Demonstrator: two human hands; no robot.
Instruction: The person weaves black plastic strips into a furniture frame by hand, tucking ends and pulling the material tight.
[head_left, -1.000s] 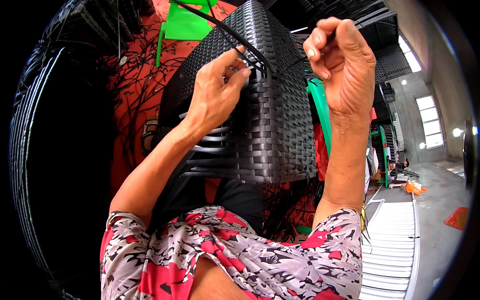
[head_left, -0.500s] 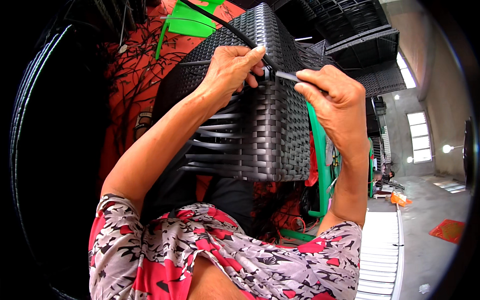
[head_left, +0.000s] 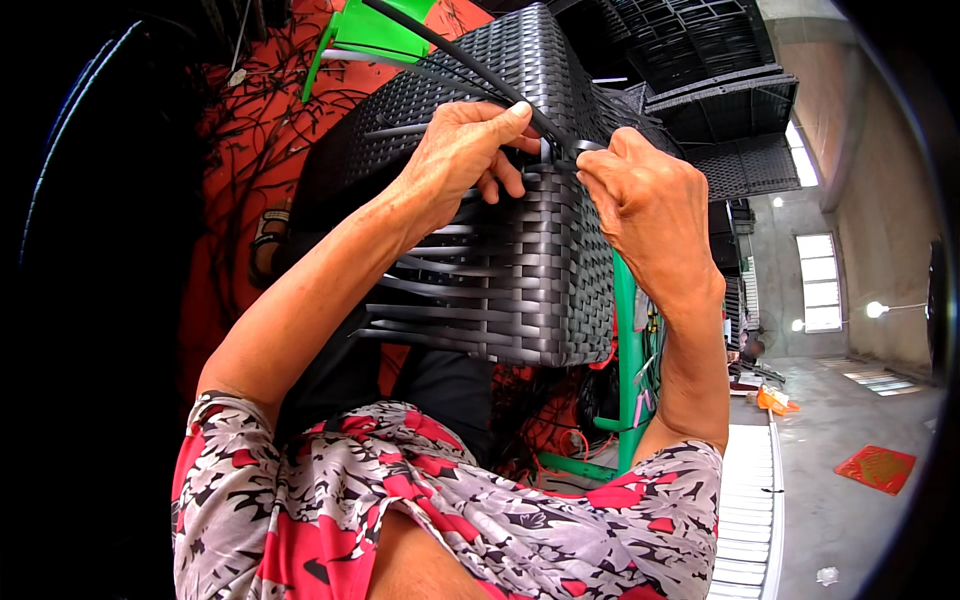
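Note:
A black woven piece of furniture [head_left: 540,270], made of flat plastic rattan strips, stands before me with its corner edge turned toward me. My left hand [head_left: 465,155] is closed at the upper part of that edge, its thumb pressing a long black strip [head_left: 450,48] that runs up to the far left. My right hand [head_left: 645,195] pinches a rattan strip [head_left: 588,147] just right of the edge, close to the left fingertips. Several loose strip ends [head_left: 430,290] stick out of the weave below my left wrist. The palms hide where the strips cross.
A bright green plastic stool [head_left: 385,30] is at the far left on a red floor sheet [head_left: 260,130] strewn with strip scraps. A green frame [head_left: 628,350] stands right of the weave. More black woven pieces [head_left: 720,110] are stacked behind. A red mat [head_left: 877,467] lies far right.
My right hand has moved left, closer to the edge and the left hand, so less strip shows between them. The left hand stays nearly in place. The view has shifted slightly.

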